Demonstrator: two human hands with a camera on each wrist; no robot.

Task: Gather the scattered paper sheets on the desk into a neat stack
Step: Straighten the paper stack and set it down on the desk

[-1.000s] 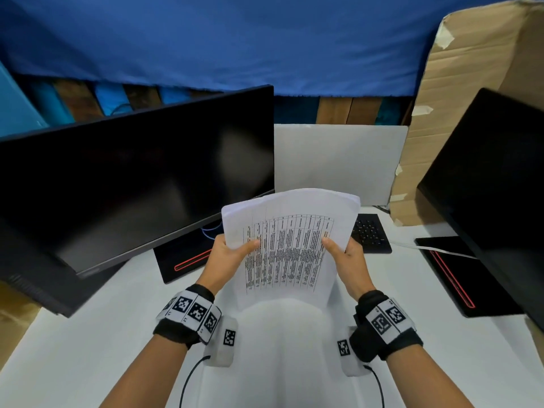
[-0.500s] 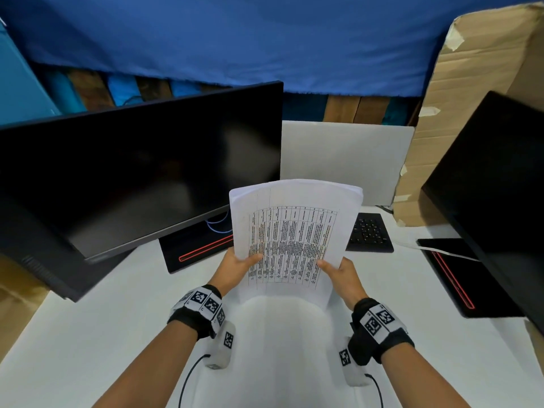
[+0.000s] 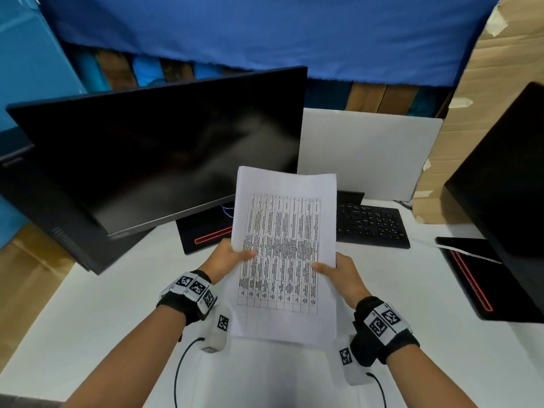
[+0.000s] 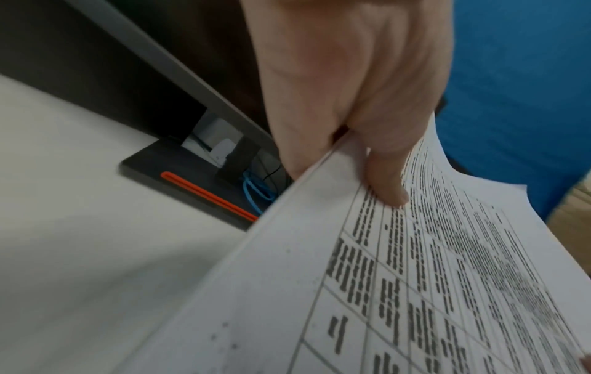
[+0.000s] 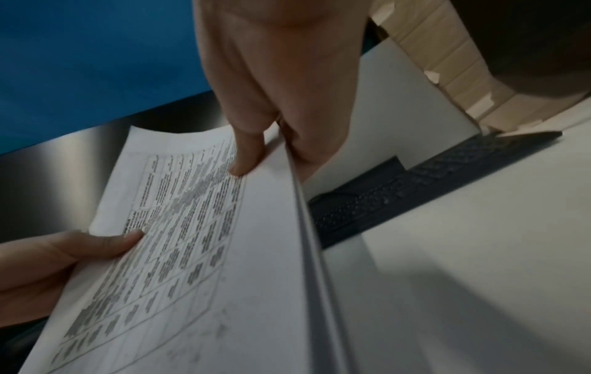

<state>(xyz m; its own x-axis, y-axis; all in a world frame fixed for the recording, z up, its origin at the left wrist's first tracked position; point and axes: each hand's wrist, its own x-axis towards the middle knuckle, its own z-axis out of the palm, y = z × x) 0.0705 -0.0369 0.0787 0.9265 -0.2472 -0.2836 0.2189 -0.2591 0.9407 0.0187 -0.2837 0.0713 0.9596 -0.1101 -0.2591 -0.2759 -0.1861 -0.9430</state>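
The stack of paper sheets [image 3: 287,254] is held upright over the white desk [image 3: 88,313], its printed table facing the person. The left hand [image 3: 228,259] pinches its left edge, thumb on the front; the right hand [image 3: 338,272] pinches the right edge likewise. Behind stand a dark monitor [image 3: 159,151] and a black keyboard [image 3: 371,225].
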